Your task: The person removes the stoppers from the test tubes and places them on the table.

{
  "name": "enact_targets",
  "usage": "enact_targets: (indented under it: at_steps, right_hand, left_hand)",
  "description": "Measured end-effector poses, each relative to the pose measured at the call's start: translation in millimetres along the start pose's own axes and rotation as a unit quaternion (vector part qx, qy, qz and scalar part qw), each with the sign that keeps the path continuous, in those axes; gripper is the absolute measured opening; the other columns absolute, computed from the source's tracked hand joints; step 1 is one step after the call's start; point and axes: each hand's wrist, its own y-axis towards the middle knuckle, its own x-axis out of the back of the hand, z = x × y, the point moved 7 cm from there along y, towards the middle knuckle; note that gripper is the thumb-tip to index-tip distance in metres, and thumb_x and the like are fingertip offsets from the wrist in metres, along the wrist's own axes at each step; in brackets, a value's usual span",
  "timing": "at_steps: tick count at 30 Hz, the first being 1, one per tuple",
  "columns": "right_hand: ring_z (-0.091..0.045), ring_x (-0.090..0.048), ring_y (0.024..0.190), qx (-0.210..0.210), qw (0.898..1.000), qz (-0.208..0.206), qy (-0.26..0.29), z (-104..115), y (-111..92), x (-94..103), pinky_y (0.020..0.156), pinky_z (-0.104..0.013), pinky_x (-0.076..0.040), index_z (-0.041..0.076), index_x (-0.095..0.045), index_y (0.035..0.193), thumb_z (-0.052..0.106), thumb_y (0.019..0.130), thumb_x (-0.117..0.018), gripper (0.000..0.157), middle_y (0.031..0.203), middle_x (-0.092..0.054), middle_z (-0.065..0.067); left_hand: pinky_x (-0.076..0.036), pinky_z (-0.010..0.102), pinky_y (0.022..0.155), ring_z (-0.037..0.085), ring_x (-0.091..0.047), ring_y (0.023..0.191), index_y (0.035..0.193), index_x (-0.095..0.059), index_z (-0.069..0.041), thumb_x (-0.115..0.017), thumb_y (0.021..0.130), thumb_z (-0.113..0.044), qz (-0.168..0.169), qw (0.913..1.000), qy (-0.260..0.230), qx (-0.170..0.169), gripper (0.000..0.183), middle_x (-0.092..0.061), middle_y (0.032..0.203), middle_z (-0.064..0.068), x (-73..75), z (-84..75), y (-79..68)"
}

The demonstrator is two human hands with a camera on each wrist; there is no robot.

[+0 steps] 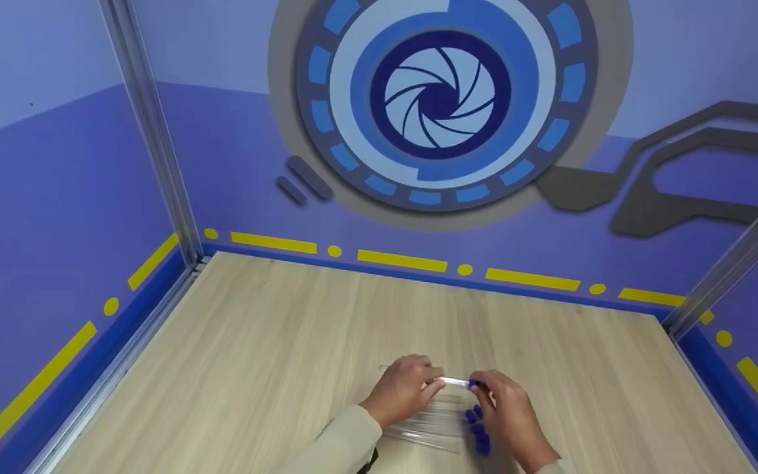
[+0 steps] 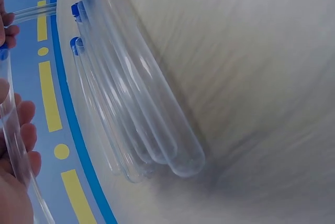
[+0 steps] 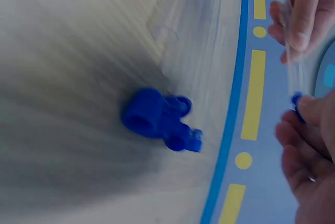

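Note:
My left hand holds a clear test tube around its body, well above the table. At the tube's mouth, my right hand pinches a blue cap between thumb and fingers. The cap sits at the tube's end; how far on it is cannot be told. Below the hands lie several clear test tubes side by side, their rounded ends to the left in the head view. Several loose blue caps cluster by their other ends, under my right hand.
The light wooden table extends around the hands. Blue printed panels stand behind it and at both sides, with metal posts at the corners. A clear tubular piece appears beside the right hand in the left wrist view.

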Motion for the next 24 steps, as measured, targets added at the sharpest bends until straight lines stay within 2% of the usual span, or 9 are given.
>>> enact_targets:
  at_steps: [3,5,8,10,12,15,20,24]
  right_hand:
    - [-0.001,-0.058,0.077,0.012,0.995,0.080,0.049,-7.1,4.9,-2.1,0.068,-0.021,-0.051,0.010,-0.070,0.099,0.001,0.087,-0.066,0.016,0.090,-0.068,0.003]
    - [-0.003,-0.060,0.076,0.018,0.986,0.127,0.105,-13.2,5.7,-3.6,0.068,-0.021,-0.051,0.005,-0.070,0.102,0.001,0.088,-0.065,0.016,0.091,-0.070,-0.002]
    - [-0.011,-0.065,0.077,-0.004,0.963,0.177,0.204,-24.2,3.7,-7.0,0.072,-0.025,-0.054,-0.001,-0.068,0.108,0.007,0.090,-0.064,0.020,0.093,-0.070,-0.010]
    - [-0.016,-0.068,0.080,-0.034,0.945,0.189,0.264,-30.9,1.2,-9.7,0.075,-0.029,-0.056,-0.004,-0.066,0.111,0.011,0.091,-0.064,0.025,0.095,-0.070,-0.014]
    - [-0.019,-0.068,0.082,-0.069,0.930,0.185,0.311,-36.4,-1.2,-12.3,0.079,-0.034,-0.056,-0.005,-0.065,0.112,0.014,0.091,-0.064,0.028,0.095,-0.069,-0.016]
    - [-0.017,-0.068,0.084,-0.124,0.914,0.156,0.353,-42.0,-4.1,-16.0,0.081,-0.036,-0.056,-0.006,-0.064,0.112,0.014,0.092,-0.063,0.028,0.096,-0.070,-0.015]
    - [-0.016,-0.068,0.086,-0.199,0.902,0.088,0.372,-47.6,-7.3,-21.2,0.080,-0.030,-0.055,-0.002,-0.062,0.114,0.011,0.093,-0.061,0.024,0.098,-0.071,-0.011]
    - [-0.017,-0.068,0.087,-0.233,0.896,0.054,0.373,-51.9,-8.7,-24.9,0.078,-0.026,-0.053,0.002,-0.062,0.115,0.010,0.094,-0.060,0.022,0.099,-0.071,-0.010]
  left_hand:
    - [-0.046,0.022,0.074,0.000,-0.049,0.070,0.094,-0.073,-0.021,-0.062,0.093,-0.029,0.019,0.9997,-0.008,-0.014,0.013,-0.062,0.080,-0.009,-1.3,-1.4,-1.5]
    - [-0.044,0.021,0.071,-0.001,-0.045,0.067,0.094,-0.074,-0.022,-0.063,0.093,-0.029,0.038,0.9988,-0.025,-0.015,0.013,-0.061,0.078,-0.009,-3.4,-1.5,-2.0]
    - [-0.040,0.018,0.067,-0.002,-0.043,0.066,0.093,-0.075,-0.022,-0.062,0.094,-0.030,0.071,0.9955,-0.062,-0.001,0.015,-0.060,0.076,-0.010,-7.4,0.5,-2.1]
    - [-0.039,0.017,0.067,-0.003,-0.044,0.067,0.095,-0.075,-0.022,-0.061,0.094,-0.030,0.087,0.9918,-0.091,0.020,0.016,-0.060,0.077,-0.011,-9.7,3.1,-1.9]
    - [-0.039,0.017,0.068,-0.004,-0.045,0.068,0.098,-0.076,-0.022,-0.060,0.095,-0.030,0.095,0.9879,-0.117,0.038,0.017,-0.060,0.078,-0.013,-11.0,5.3,-1.6]
    - [-0.039,0.018,0.068,-0.003,-0.045,0.068,0.098,-0.075,-0.022,-0.059,0.096,-0.030,0.095,0.9829,-0.146,0.059,0.018,-0.058,0.076,-0.014,-12.2,7.4,-0.6]
    - [-0.040,0.017,0.067,-0.004,-0.046,0.069,0.096,-0.073,-0.021,-0.055,0.098,-0.029,0.080,0.9789,-0.169,0.081,0.019,-0.058,0.078,-0.014,-14.4,9.1,-0.6]
    - [-0.042,0.019,0.070,-0.003,-0.047,0.073,0.103,-0.071,-0.021,-0.053,0.099,-0.026,0.072,0.9779,-0.170,0.098,0.019,-0.061,0.085,-0.012,-16.3,10.4,-1.1]
